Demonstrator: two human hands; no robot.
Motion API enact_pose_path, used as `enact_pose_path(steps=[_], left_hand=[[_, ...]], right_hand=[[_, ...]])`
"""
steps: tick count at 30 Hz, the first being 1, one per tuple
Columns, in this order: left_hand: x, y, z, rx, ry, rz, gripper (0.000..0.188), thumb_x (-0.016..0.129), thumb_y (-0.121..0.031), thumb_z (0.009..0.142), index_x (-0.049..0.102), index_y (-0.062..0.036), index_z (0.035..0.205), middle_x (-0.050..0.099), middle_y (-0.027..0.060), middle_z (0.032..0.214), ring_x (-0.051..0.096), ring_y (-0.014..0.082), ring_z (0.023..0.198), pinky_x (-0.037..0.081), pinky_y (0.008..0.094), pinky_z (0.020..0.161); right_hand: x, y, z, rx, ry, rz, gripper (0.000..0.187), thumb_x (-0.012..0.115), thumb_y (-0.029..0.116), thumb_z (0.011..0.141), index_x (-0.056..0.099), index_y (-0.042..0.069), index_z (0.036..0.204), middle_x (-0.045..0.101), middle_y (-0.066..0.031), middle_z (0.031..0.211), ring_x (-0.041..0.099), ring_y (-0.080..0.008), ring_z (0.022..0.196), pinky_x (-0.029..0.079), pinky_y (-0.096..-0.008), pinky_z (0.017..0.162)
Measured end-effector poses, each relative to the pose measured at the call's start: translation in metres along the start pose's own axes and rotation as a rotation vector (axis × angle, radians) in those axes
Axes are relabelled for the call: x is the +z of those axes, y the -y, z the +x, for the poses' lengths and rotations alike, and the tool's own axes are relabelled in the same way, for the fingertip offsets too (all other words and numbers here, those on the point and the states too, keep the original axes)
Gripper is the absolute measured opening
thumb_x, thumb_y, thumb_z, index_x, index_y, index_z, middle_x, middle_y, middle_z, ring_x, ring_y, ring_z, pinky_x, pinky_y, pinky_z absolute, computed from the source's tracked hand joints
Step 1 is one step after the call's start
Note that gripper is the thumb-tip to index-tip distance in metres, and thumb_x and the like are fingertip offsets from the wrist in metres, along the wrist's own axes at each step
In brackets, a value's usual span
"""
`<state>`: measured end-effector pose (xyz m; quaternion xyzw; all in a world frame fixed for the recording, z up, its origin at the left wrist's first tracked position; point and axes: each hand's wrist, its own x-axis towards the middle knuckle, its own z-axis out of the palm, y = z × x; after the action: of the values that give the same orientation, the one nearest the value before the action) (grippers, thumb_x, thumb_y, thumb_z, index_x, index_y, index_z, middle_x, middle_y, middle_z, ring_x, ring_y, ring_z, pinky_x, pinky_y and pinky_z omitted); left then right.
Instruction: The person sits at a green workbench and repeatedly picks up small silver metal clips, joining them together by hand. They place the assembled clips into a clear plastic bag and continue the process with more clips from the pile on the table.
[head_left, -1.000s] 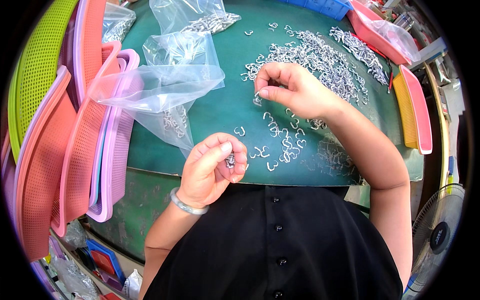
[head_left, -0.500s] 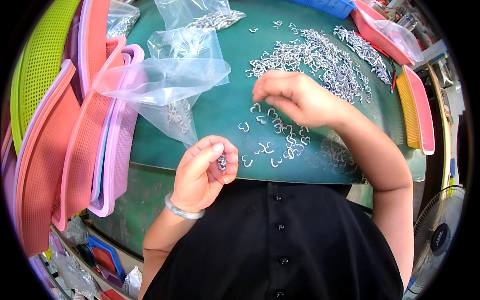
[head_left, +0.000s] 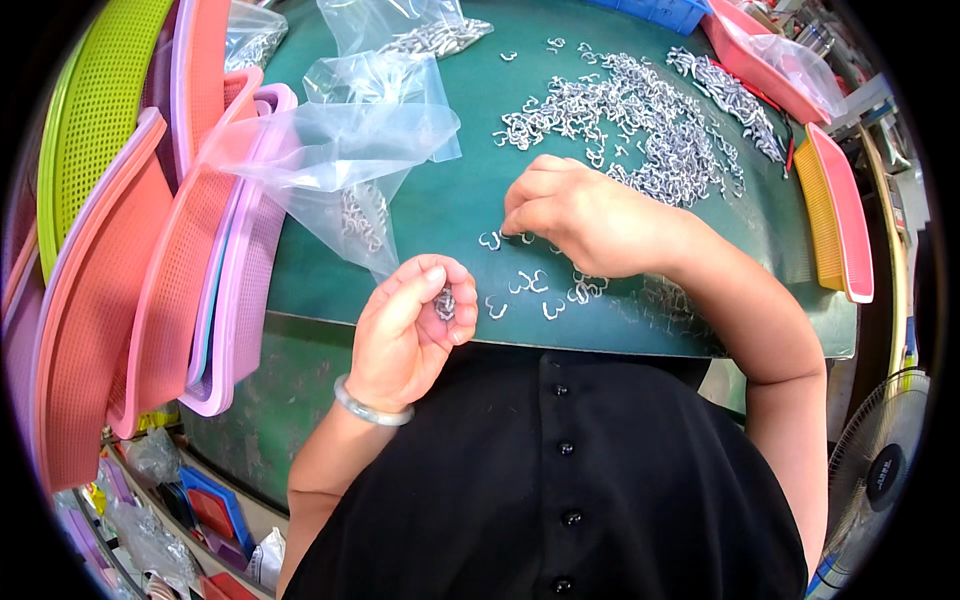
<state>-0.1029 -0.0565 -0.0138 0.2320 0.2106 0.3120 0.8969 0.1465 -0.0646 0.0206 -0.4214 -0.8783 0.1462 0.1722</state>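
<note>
My left hand (head_left: 412, 310) is curled, palm up, around a small bunch of silver metal pieces (head_left: 444, 303) that show between thumb and fingers. With fingertips pinched down on the table, my right hand (head_left: 575, 212) grips at a small curved metal piece (head_left: 527, 237), partly hidden by the fingers. Several loose heart-shaped curved metal pieces (head_left: 552, 310) lie between the hands and under the right wrist. Beyond the right hand spreads a large pile of the same curved pieces (head_left: 670, 150). Left of it, a clear plastic bag (head_left: 330, 150) holds more of them.
The green table (head_left: 450, 210) has stacked pink, purple and green baskets (head_left: 190, 250) at its left. Longer metal pieces (head_left: 730, 100) lie at the far right, by a pink tray (head_left: 760, 60) and a yellow-and-pink basket (head_left: 840, 215). A fan (head_left: 880, 470) stands lower right.
My right hand has come down and nearer, its fingertips now on the loose pieces on the table. My left hand has hardly moved and still holds its bunch.
</note>
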Motion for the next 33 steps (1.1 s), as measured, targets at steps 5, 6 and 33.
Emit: enact_pose_path(steps=[5, 6, 33], left_hand=[[0.002, 0.002, 0.000, 0.016, -0.022, 0.070, 0.017, 0.048, -0.016, 0.098, 0.055, -0.0017, 0.099, 0.056, 0.0089, 0.088, 0.054, 0.0149, 0.073, 0.044, 0.0240, 0.060], [0.003, 0.002, 0.000, 0.010, -0.024, 0.078, 0.017, 0.047, -0.016, 0.098, 0.055, -0.0015, 0.099, 0.057, 0.0090, 0.088, 0.054, 0.0149, 0.073, 0.044, 0.0242, 0.060], [0.020, 0.007, 0.042, -0.138, 0.076, 0.172, 0.029, 0.044, -0.018, 0.100, 0.055, 0.0043, 0.114, 0.060, 0.0113, 0.097, 0.058, 0.0190, 0.086, 0.050, 0.0293, 0.075]], right_hand=[[0.007, 0.014, 0.002, -0.031, -0.002, -0.054, 0.033, 0.059, -0.004, 0.070, 0.066, 0.002, 0.101, 0.059, -0.0104, 0.107, 0.051, -0.0290, 0.104, 0.043, -0.0396, 0.089], [0.006, 0.015, 0.001, -0.034, 0.038, -0.053, 0.032, 0.058, -0.004, 0.070, 0.067, 0.002, 0.101, 0.059, -0.0100, 0.107, 0.051, -0.0289, 0.104, 0.043, -0.0398, 0.089], [-0.017, 0.034, -0.089, 0.291, -0.147, -0.274, 0.039, 0.059, -0.002, 0.070, 0.066, 0.002, 0.108, 0.054, -0.0151, 0.124, 0.045, -0.0357, 0.120, 0.039, -0.0442, 0.099]])
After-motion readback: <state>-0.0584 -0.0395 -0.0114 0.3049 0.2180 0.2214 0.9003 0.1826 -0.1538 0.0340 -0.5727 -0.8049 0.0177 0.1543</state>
